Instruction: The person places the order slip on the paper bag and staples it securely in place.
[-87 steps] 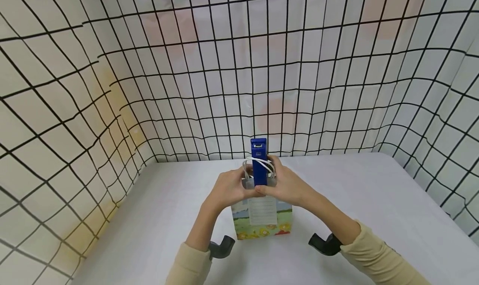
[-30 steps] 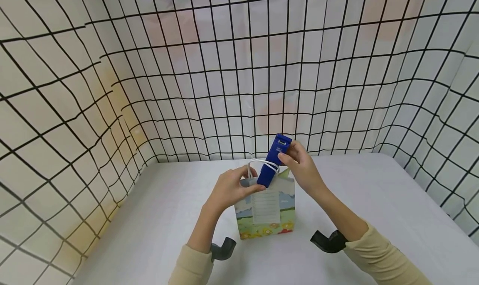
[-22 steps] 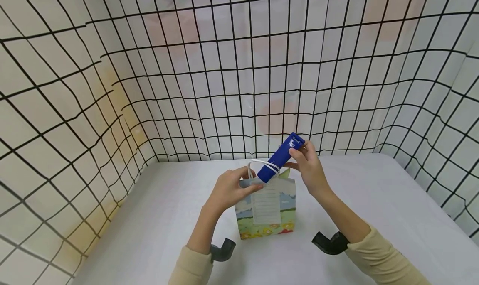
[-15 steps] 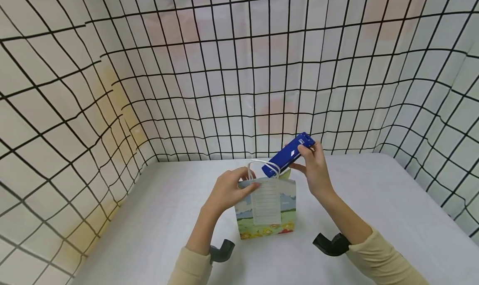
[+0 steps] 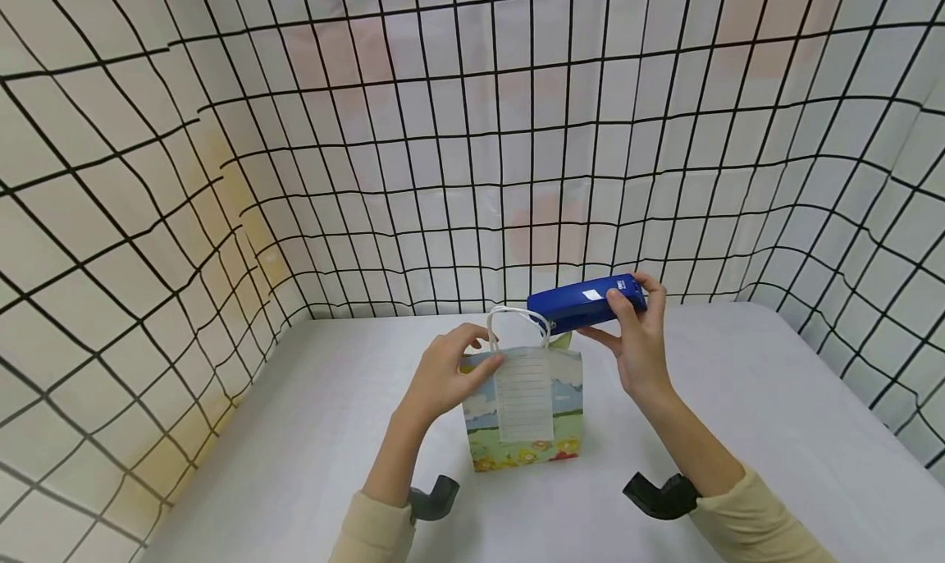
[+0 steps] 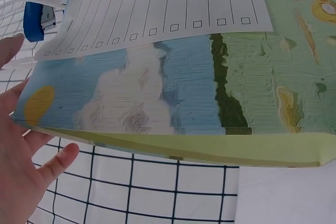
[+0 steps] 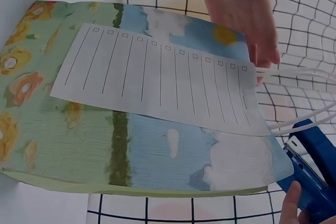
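A blue stapler (image 5: 586,300) is held nearly level in my right hand (image 5: 638,341), behind and right of a paper gift bag's white handle. The bag (image 5: 564,432) stands upright, painted with sky, grass and flowers. A lined white paper with checkboxes (image 5: 526,399) lies against its front, up to the top edge. My left hand (image 5: 443,374) is at the bag's upper left corner, thumb and fingers spread apart. In the left wrist view, the fingers of my left hand (image 6: 18,166) pass behind the bag. The right wrist view shows the stapler (image 7: 310,166) beside the handle cords.
A white cloth-covered table (image 5: 332,432) lies under the bag. Black grid netting (image 5: 472,136) stands before pale walls at the back and both sides. Black curved wrist mounts (image 5: 662,496) stick inward from both forearms. Greenery-coloured paper (image 5: 561,341) shows behind the bag's top edge.
The stapler has come away from the paper's top edge, swinging from upright to nearly level and rightward with my right hand. My left thumb and fingers have spread at the bag's corner.
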A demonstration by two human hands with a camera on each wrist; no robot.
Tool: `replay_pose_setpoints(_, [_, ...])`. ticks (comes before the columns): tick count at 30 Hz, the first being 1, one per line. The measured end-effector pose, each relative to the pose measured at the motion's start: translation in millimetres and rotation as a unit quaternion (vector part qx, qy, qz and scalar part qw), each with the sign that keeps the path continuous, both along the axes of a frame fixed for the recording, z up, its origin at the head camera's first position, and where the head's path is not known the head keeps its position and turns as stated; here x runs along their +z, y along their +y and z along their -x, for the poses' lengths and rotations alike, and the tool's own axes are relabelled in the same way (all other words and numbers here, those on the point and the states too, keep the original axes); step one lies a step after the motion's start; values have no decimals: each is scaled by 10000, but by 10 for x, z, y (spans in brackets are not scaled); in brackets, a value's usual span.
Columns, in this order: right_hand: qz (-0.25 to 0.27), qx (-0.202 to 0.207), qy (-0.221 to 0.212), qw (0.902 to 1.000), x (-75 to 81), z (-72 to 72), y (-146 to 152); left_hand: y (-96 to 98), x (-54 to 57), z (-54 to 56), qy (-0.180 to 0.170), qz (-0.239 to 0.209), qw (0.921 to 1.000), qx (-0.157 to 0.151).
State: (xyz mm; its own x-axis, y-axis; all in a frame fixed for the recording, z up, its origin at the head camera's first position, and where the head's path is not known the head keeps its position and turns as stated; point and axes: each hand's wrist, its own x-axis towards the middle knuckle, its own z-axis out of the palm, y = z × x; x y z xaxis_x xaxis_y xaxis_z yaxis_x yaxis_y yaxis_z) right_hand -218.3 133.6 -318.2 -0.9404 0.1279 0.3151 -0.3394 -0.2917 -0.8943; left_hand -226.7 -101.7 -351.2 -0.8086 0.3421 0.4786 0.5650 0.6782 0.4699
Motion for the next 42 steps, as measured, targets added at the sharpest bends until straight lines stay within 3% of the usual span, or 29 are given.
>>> replay_pose_setpoints(6, [184,-248,-167,9994,-30,-34,34,-25,-17,-46,48,-234,9997,78])
replay_pose_setpoints(14, [416,-449,-377,9974,-98,-73,89,-83,-67,-38,583,-380,9976,1])
replay_pose_setpoints(21, [666,-358,-737,9944,-131,-141,134,-124,-84,-90,837,-587,9947,63])
replay_pose_setpoints(30, [812,-107,-625,9947,-209,-165,227,-162,-75,-112,925,-611,9937,180])
replay_pose_setpoints(37, [1033,130,-711,9920,-293,-199,312,-193,-99,-118,1058,-600,9923,210])
replay_pose_setpoints(42, [893,129,-860,9922,-358,-220,369,-223,-123,-126,1034,-625,9924,218])
